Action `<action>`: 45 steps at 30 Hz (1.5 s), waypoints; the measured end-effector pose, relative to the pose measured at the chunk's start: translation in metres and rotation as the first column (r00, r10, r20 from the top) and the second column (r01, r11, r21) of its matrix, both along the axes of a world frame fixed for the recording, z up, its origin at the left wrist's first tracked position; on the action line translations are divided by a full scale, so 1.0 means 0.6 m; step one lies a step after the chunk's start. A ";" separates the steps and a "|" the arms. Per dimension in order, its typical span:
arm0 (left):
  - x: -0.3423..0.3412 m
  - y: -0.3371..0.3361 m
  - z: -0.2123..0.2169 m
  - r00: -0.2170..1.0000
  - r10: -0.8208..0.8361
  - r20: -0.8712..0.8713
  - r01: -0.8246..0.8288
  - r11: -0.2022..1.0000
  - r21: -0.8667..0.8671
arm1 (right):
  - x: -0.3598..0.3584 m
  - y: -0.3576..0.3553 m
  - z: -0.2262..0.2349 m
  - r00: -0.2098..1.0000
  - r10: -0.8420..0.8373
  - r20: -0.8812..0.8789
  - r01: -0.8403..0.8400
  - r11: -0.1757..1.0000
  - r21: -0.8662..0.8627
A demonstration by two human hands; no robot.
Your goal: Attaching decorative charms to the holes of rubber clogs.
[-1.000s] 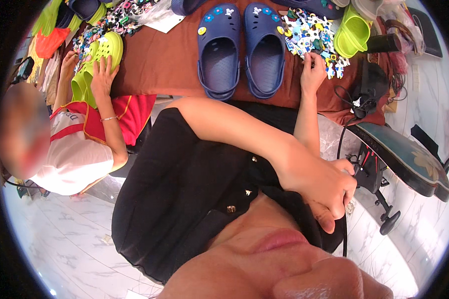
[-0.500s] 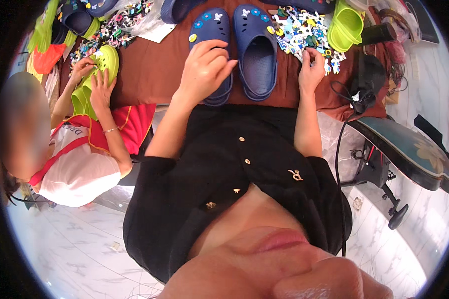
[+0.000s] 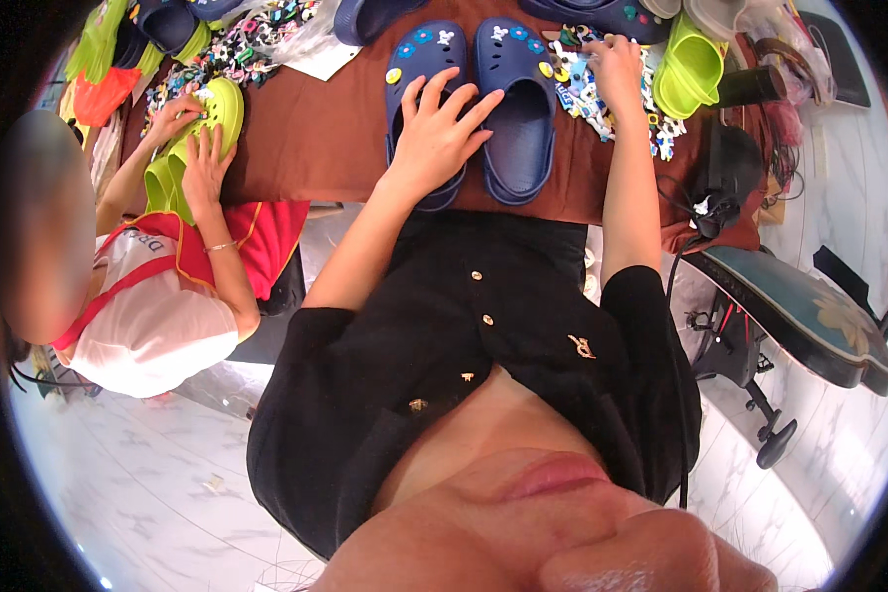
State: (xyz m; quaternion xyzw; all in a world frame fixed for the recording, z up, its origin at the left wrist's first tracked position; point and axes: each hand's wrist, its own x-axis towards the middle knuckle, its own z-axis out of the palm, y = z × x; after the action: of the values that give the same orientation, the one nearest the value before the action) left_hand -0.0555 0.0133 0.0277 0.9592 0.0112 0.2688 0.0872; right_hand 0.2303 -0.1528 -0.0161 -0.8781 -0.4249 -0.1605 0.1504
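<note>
- Left hand: fingers spread wide, palm flat on the left navy clog, fingertips reaching onto the right navy clog; nothing gripped.
- Right hand: fingers curled down onto the pile of shoe charms; whether it pinches one cannot be told.
- Both clogs lie side by side near the brown table's front edge; bare cloth lies to their left.
- A co-worker's hands hold a green clog, well apart.

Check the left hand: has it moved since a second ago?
Yes. The left hand has gone from near the torso up onto the left navy clog on the brown table.
</note>
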 end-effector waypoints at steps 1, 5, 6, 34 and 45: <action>0.001 0.002 -0.001 1.000 0.006 -0.001 -0.006 1.000 -0.003 | 0.005 -0.005 0.002 1.000 -0.013 0.009 0.012 0.999 0.042; 0.005 0.005 0.000 1.000 -0.024 -0.001 0.024 1.000 -0.013 | 0.014 -0.023 -0.006 0.998 -0.022 -0.060 0.030 0.990 0.139; 0.006 0.005 0.000 1.000 -0.026 -0.003 0.026 0.999 -0.019 | 0.013 -0.026 -0.006 0.993 -0.034 -0.114 0.051 0.987 0.153; 0.006 0.013 -0.008 0.998 -0.036 0.049 0.040 0.997 -0.073 | -0.119 -0.013 0.041 0.622 0.444 -0.645 0.358 0.571 0.739; 0.003 0.013 -0.012 0.997 -0.039 0.070 0.046 0.992 -0.114 | -0.095 0.106 0.099 0.489 0.482 -0.727 -0.068 0.852 0.520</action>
State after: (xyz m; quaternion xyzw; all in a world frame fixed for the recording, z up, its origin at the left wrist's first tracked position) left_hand -0.0540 0.0208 0.0207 0.9429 0.0033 0.2982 0.1487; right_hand 0.1730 -0.0893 0.0435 -0.7074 -0.3928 0.2182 0.5457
